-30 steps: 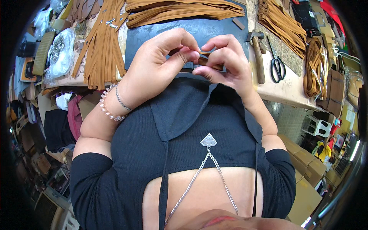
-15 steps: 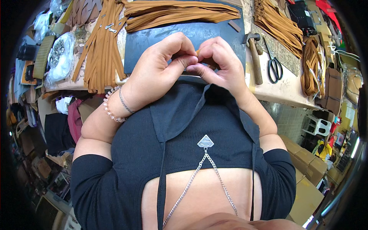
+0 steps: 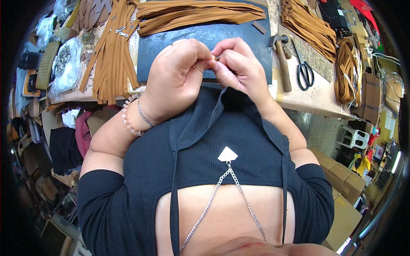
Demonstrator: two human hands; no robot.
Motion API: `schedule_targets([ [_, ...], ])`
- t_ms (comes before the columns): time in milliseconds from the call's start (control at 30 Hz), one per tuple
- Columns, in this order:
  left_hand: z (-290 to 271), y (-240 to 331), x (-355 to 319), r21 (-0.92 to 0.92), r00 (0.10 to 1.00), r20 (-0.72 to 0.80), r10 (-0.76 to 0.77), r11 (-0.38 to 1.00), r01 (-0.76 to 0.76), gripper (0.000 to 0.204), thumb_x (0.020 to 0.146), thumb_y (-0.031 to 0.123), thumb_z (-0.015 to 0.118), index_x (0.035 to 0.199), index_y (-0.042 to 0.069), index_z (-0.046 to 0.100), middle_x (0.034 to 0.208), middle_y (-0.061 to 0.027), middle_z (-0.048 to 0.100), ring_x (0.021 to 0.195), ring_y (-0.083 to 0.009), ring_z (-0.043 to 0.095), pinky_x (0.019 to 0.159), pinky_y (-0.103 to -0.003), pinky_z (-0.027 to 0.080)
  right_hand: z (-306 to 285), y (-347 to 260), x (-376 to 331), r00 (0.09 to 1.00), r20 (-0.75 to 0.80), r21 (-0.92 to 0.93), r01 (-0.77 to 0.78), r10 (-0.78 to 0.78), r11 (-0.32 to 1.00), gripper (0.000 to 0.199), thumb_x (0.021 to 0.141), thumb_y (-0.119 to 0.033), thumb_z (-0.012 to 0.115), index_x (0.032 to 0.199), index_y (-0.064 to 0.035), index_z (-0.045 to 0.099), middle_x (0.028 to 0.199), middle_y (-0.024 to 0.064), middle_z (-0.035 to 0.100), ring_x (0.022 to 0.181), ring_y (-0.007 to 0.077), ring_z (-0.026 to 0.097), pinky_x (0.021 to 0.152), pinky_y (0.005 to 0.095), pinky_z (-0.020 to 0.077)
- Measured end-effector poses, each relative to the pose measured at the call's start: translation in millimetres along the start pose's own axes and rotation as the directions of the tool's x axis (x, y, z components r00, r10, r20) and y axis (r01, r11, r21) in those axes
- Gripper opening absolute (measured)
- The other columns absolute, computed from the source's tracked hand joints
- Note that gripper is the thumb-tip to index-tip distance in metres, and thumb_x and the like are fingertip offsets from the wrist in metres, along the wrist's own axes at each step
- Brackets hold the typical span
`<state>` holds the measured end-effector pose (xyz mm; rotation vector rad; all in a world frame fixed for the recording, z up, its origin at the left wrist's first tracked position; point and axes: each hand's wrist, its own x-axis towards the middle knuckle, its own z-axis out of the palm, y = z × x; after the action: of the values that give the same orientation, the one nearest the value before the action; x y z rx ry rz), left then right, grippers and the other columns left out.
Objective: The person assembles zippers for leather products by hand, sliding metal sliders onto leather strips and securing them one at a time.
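Observation:
Both hands meet above a dark blue-black board (image 3: 149, 64) at the table's near edge. My left hand (image 3: 177, 70) is closed, thumb and forefinger pinched together. My right hand (image 3: 240, 66) is closed too, its fingertips against those of the left. A tiny tan bit shows between the fingertips; the rest is hidden by the fingers, so I cannot tell its kind. Just beyond the hands, a bundle of tan zipper strips (image 3: 196, 16) lies across the board. More tan zipper strips (image 3: 112, 68) hang over the table edge on the left, with metal zipper pulls (image 3: 122, 32) on them.
To the right of the board lie a hammer (image 3: 282, 68) with a wooden handle and black-handled scissors (image 3: 305, 74). Further right are another zipper bundle (image 3: 309, 32) and a coiled tan bundle (image 3: 347, 72). A clear plastic bag (image 3: 68, 59) sits far left; cardboard boxes (image 3: 341, 175) stand at lower right.
Both hands have shifted slightly, and the left hand has turned so its back faces more upward. The fingertips stay pressed together around the small tan bit.

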<state>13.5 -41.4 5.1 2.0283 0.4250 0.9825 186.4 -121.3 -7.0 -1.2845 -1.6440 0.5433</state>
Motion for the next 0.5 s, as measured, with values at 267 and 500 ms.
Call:
schedule_targets([
  [267, -10.2, 12.3, 8.4, -0.121, 0.989, 0.062, -0.133, 0.983, 0.139, 0.009, 0.095, 0.004, 0.058, 0.103, 0.000, 0.061, 0.089, -0.0095, 0.064, 0.081, -0.0204, 0.064, 0.074, -0.029, 0.052, -10.1, -1.4, 0.6, 0.995, 0.083, 0.212, -0.064, 0.048, 0.975, 0.014, 0.088, -0.009, 0.064, 0.078, -0.0003, 0.062, 0.087, 0.0100, 0.060, 0.087, 0.0204, 0.060, 0.076, 0.0303, 0.0476],
  [500, -17.7, 17.1, 5.6, 0.065, 0.995, 0.093, -0.040, 0.997, 0.034, 0.026, 0.088, 0.013, 0.073, 0.107, 0.000, 0.063, 0.094, -0.0054, 0.061, 0.083, -0.0142, 0.058, 0.076, -0.027, 0.049, -10.4, 2.8, -2.5, 1.000, -0.001, 0.137, 0.004, -0.004, 0.991, 0.013, 0.088, -0.010, 0.065, 0.080, -0.0003, 0.063, 0.090, 0.0109, 0.061, 0.085, 0.0203, 0.060, 0.075, 0.0294, 0.0479],
])
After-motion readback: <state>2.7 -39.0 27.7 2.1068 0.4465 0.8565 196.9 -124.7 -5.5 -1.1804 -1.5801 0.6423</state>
